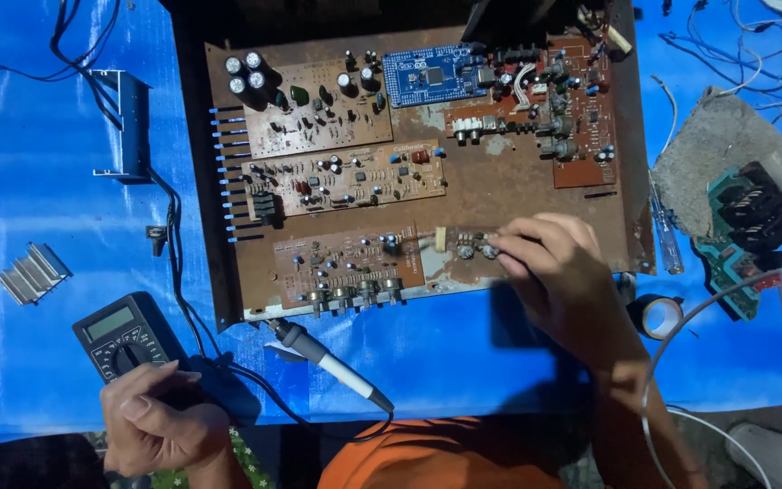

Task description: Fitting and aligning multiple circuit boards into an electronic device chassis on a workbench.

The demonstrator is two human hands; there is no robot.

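A rusty brown chassis tray (536, 195) lies on a blue sheet and carries several brown circuit boards and one blue board (429, 74). My right hand (561, 272) rests on the lowest brown board (355, 263) at its right end, fingertips curled over small parts near the tray's front edge; whether it grips one is hidden. My left hand (157, 421) sits at the lower left, fingers curled, thumb touching the lower corner of a dark multimeter (124, 335). A soldering iron (332, 364) with a white handle lies between my hands, tip toward the tray.
A black cable (176, 272) runs along the tray's left side. A finned heat sink (33, 273) and a blue metal bracket (128, 122) lie at left. At right sit a tape roll (661, 315), a screwdriver (665, 231), a grey cloth (726, 149), a green board (742, 244) and loose wires (753, 45).
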